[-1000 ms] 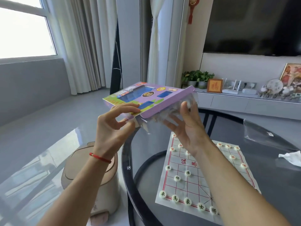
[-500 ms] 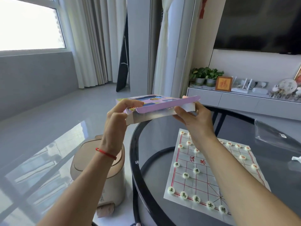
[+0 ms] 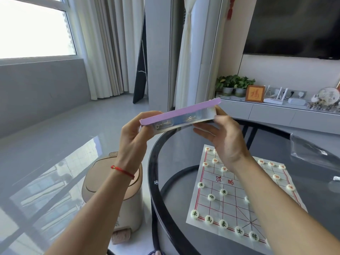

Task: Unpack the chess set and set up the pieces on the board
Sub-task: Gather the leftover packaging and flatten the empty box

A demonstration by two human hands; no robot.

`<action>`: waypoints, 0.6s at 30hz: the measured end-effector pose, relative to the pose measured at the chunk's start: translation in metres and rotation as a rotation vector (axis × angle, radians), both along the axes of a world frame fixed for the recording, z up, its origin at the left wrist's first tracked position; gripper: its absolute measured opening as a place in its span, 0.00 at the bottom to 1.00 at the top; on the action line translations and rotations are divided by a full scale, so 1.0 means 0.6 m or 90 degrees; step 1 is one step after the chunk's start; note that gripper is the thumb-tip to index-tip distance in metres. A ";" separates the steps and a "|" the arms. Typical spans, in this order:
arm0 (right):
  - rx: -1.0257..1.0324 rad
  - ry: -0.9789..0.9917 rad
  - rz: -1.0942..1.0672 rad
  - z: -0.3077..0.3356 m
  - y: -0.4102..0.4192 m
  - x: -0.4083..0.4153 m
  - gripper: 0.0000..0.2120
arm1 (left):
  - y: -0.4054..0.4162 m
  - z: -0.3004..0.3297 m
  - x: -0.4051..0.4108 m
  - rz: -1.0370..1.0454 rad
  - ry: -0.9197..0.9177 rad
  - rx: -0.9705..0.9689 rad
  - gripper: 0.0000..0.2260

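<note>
A thin paper board [image 3: 237, 196] printed with red grid lines lies flat on the round dark glass table [image 3: 165, 181], dotted with small cream discs [image 3: 224, 223]; five line its near edge. Above, both hands grip a flat purple box [image 3: 176, 113] with a clear plastic tray, left hand [image 3: 133, 137] pinching one end, right hand [image 3: 222, 137] curled under the other. Beyond stand two potted plants [image 3: 234, 85].

Two bare forearms, no sleeves in view. Thin red string bracelet [image 3: 122, 171] around the left wrist, lying slightly slanted across it. No ring, watch or glove visible on the left hand [image 3: 133, 139] or the right hand [image 3: 223, 142]. Short, unpainted fingernails.
</note>
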State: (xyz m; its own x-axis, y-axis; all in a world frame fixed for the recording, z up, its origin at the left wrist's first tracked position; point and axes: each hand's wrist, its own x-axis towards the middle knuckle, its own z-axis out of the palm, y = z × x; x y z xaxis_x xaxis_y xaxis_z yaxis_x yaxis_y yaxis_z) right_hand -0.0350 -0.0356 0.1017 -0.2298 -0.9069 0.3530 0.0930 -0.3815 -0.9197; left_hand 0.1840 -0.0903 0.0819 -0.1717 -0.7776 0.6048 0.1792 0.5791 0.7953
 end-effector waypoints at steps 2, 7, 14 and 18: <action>0.019 -0.079 0.005 0.002 0.003 -0.002 0.20 | 0.001 0.001 0.001 -0.013 0.013 0.024 0.11; -0.019 0.077 -0.100 -0.007 0.006 -0.002 0.14 | 0.005 0.005 0.005 -0.074 0.051 0.058 0.12; -0.045 0.210 -0.198 -0.009 0.003 0.001 0.24 | -0.002 0.006 0.021 -0.220 0.021 0.069 0.22; -0.053 0.273 -0.215 -0.006 -0.002 0.002 0.28 | 0.001 0.005 0.013 -0.076 -0.111 0.013 0.16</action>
State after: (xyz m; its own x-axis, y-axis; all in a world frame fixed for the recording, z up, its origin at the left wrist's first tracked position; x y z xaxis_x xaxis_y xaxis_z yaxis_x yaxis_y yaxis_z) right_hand -0.0339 -0.0370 0.0981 -0.3232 -0.7730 0.5459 -0.4231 -0.3979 -0.8140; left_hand 0.1916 -0.0897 0.0848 -0.3646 -0.7574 0.5417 0.1039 0.5450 0.8320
